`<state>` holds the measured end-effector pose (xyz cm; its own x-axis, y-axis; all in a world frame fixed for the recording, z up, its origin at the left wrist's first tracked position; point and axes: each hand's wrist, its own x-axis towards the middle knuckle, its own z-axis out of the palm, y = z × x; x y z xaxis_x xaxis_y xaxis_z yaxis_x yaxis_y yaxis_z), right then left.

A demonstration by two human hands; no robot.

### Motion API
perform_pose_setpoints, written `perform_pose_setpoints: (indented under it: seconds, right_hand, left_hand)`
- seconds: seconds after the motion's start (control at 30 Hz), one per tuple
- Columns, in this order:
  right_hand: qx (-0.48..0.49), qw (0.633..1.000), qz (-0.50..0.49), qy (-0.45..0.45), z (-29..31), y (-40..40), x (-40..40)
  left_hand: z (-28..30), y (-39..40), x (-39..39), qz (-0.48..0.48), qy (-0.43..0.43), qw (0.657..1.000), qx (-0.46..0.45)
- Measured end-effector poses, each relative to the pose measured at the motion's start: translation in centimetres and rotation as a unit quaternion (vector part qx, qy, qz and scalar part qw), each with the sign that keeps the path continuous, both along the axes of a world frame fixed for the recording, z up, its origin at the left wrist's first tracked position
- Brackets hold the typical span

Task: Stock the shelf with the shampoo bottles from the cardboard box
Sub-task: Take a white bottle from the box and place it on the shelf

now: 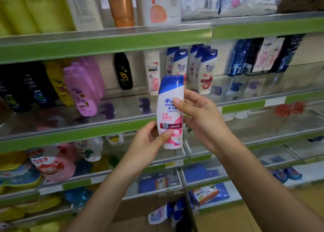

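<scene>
A white shampoo bottle [171, 109] with a blue cap and pink label stands upright in the air, in front of the middle shelf [87, 135]. My left hand [149, 144] grips its lower part, thumb across the label. My right hand [199, 112] holds its upper right side, thumb on the front. Several matching blue-capped bottles [206, 70] stand in a group at the back of that shelf, just behind the held one. Low down, the cardboard box [150, 205] holds more bottles [164, 214] lying on their sides.
Pink [82, 88], yellow [57, 84] and black [123, 72] bottles fill the shelf's left; dark boxed bottles [263, 56] stand at the right. A green-edged upper shelf [105, 44] hangs above. Lower shelves hold refill pouches [50, 167] and blue packs [201, 174].
</scene>
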<state>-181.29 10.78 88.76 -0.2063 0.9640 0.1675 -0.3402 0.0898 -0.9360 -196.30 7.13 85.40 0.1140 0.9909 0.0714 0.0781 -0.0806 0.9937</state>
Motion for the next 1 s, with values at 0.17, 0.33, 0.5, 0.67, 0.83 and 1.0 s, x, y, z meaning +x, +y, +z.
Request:
perform_pose_setpoints:
  seconds: [0.17,0.33,0.5,0.67,0.83,1.0]
  right_hand:
    - [-0.004,1.0,0.017,0.018,-0.9,5.4,3.5]
    - [0.008,0.999,0.024,0.024,-1.2,11.0,5.0]
    - [0.048,0.999,0.003,0.006,-1.2,15.8,5.5]
    - [0.075,0.996,-0.011,-0.039,-1.9,18.7,5.6]
    - [0.106,0.991,-0.022,-0.075,-3.1,20.0,5.5]
    - [0.123,0.988,-0.033,-0.089,-3.6,20.7,5.2]
  left_hand:
    - [-0.4,5.3,3.9,0.05,0.013,0.999,0.006]
    - [0.6,9.5,6.2,0.091,0.052,0.994,0.039]
    - [0.9,14.1,7.5,0.121,0.067,0.988,0.068]
    - [-0.3,18.3,7.6,0.142,0.097,0.984,0.049]
    - [-1.5,20.4,7.4,0.138,0.107,0.983,0.052]
    - [-2.2,21.4,7.6,0.146,0.124,0.979,0.064]
